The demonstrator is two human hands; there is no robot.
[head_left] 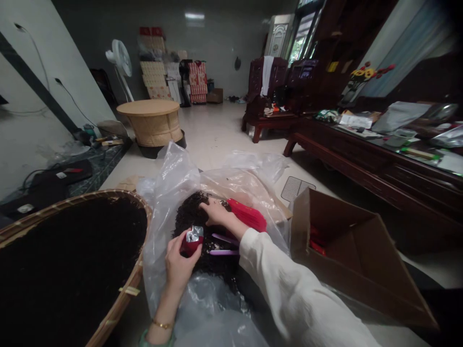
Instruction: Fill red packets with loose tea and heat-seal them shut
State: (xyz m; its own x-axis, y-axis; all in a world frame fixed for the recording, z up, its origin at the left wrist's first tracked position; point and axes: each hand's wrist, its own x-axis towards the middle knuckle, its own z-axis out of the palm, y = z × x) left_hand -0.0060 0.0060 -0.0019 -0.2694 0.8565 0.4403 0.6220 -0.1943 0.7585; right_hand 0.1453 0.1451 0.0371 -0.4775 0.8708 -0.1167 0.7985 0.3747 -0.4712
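My left hand (180,262) is closed around a small red packet (191,245) with its silver foil mouth facing up. My right hand (218,213) reaches into a heap of dark, dry, twisted leaves (190,209). Its thumb and a finger show apart at the heap, while the other fingers are partly hidden. The leaves lie in a large clear plastic bag (159,231) spread open. Beside my right wrist, a stack of flat red packets (249,215) rests on the bag. Two slim lavender strips (224,252) lie on the leaves under my right forearm.
At left stands a wide woven bamboo tray (144,241) full of dark material. An open cardboard box (343,270) with something red inside sits at right. Beyond are a wire rack (298,188), a dark wooden table (343,159), a round woven table (152,123) and a fan (122,58).
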